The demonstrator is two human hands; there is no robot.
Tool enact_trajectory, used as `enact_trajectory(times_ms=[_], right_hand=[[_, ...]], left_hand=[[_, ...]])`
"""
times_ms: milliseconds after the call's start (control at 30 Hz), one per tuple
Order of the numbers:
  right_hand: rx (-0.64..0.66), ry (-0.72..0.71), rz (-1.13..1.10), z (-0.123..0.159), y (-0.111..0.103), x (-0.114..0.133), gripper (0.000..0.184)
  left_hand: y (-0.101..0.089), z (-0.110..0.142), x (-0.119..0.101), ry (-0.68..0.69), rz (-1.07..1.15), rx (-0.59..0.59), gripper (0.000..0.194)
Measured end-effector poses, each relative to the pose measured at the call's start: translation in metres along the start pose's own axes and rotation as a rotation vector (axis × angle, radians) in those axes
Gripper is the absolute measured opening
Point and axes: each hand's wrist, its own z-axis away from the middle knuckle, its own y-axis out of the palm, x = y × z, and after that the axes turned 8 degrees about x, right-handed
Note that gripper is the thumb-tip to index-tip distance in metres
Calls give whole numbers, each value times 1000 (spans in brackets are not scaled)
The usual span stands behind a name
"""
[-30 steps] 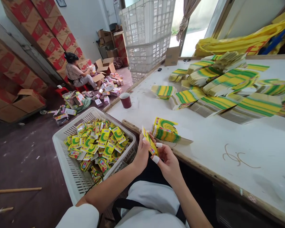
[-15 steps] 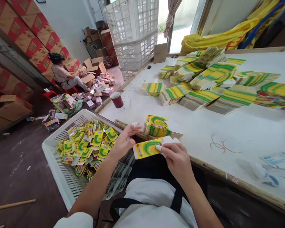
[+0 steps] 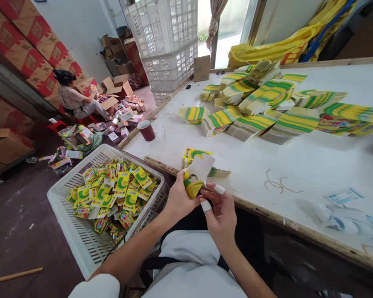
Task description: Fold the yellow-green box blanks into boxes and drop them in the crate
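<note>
A small yellow-and-green cardboard carton (image 3: 193,188), its white flap (image 3: 202,167) standing up, is held in front of my body at the table edge. My left hand (image 3: 180,198) is closed round its left side. My right hand (image 3: 220,209) is at its right end, fingers curled and touching the carton, with white covers on the thumb and a fingertip. Just behind lies a stack of flat printed cartons (image 3: 189,154), partly hidden by the flap. To my left stands a white plastic crate (image 3: 60,207) holding many folded yellow-green cartons (image 3: 122,184).
Bundles of flat cartons (image 3: 267,97) cover the table's far side. A red mug (image 3: 146,131) stands near the left edge. Rubber bands (image 3: 279,184) and a clear plastic bag (image 3: 345,219) lie to the right. Stacked crates (image 3: 164,41) rise behind; a seated person (image 3: 73,97) works among boxes.
My left hand has moved right and closed on the carton. The carton has gone from flat to bent, its white flap raised. My right hand has shifted to its right end. The view has turned slightly.
</note>
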Motion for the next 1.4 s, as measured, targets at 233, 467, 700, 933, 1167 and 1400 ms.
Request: enact_trajectory(times_ms=[233,467,700,933,1167,1400], right_hand=[[78,359,-298,-34,-30,3,30],[374,710,-641,-23,-14,-8,42],[304,470,-589,-19,-22,-8,51],[186,547,-553,-24,-12,-10,43],[349,284,-104,-11,-16,-12,60],[467,-91,249,-10,-20,-24,49]], left_hand=[[1,7,15,274,-194,197,96],[8,11,15,340,-166,182,91],[7,6,13,278,-221,82,77],[11,11,20,349,-362,211,60],[7,5,20,200,-136,413,67],[6,0,24,231,-181,288,54]])
